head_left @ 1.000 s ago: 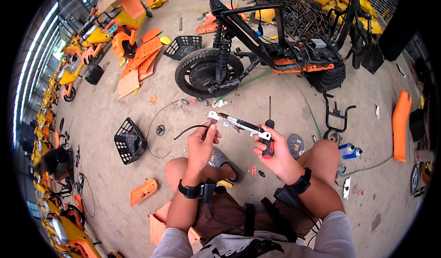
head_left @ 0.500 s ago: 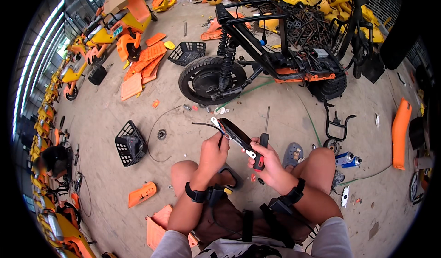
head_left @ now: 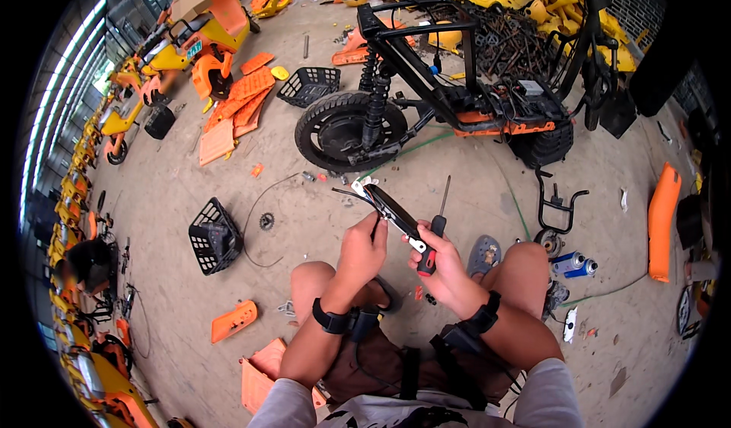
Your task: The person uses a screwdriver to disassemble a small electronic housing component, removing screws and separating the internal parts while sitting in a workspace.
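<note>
In front of my knees I hold up a black oblong part (head_left: pixel 394 209) with a white bracket along its edge. My right hand (head_left: pixel 449 269) is closed round the lower end of this part. The same hand also keeps a screwdriver (head_left: pixel 438 226) with a black and red handle, its shaft pointing up and away. My left hand (head_left: pixel 359 251) is closed beside the bracket, its fingertips pinching a black cable (head_left: pixel 349 193) that runs along the part. The cable's free end sticks out to the left. My fingers partly hide where the cable joins.
A stripped black scooter frame (head_left: pixel 426 85) stands ahead. A black basket (head_left: pixel 215 236) lies left, another basket (head_left: pixel 308 85) farther off. Orange panels (head_left: pixel 242 100), blue spray cans (head_left: pixel 567 262) and a handlebar-like black tube (head_left: pixel 560 213) lie about. A person (head_left: pixel 90 266) is at far left.
Both hands have shifted slightly; the left has moved a little right and closer to the black part. The part has tilted more steeply, and the cable's free end now sits higher and farther right.
</note>
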`<action>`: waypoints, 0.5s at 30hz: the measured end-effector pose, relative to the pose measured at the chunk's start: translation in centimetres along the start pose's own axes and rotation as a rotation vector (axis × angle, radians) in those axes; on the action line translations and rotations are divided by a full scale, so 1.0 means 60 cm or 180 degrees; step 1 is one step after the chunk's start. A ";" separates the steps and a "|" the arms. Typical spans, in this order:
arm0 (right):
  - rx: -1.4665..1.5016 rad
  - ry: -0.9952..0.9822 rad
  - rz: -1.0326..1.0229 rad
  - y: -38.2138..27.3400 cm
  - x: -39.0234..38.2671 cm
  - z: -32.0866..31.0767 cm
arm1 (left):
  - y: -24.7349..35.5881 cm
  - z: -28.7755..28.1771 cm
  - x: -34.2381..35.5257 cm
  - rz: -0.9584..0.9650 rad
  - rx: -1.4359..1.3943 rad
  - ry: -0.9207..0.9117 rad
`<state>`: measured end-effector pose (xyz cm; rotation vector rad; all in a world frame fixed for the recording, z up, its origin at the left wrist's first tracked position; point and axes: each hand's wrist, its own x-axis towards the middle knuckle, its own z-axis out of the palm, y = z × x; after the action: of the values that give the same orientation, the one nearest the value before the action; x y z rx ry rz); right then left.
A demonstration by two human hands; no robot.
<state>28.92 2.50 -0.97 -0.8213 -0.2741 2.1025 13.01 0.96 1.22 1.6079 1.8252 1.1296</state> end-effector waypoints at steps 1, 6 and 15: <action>0.0072 -0.0052 0.0071 -0.001 0.002 0.000 | 0.004 -0.003 0.002 -0.0101 -0.0104 0.0016; 0.0074 -0.0109 0.0538 0.012 0.004 -0.002 | -0.007 -0.029 -0.011 -0.0309 -0.0300 0.0197; -0.0003 0.0183 0.0779 -0.003 0.015 -0.029 | -0.018 -0.014 0.003 -0.0311 -0.1058 0.0587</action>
<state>29.75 3.15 -2.65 -0.9544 -0.1494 2.3003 11.68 0.93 0.84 1.2479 1.6937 1.4865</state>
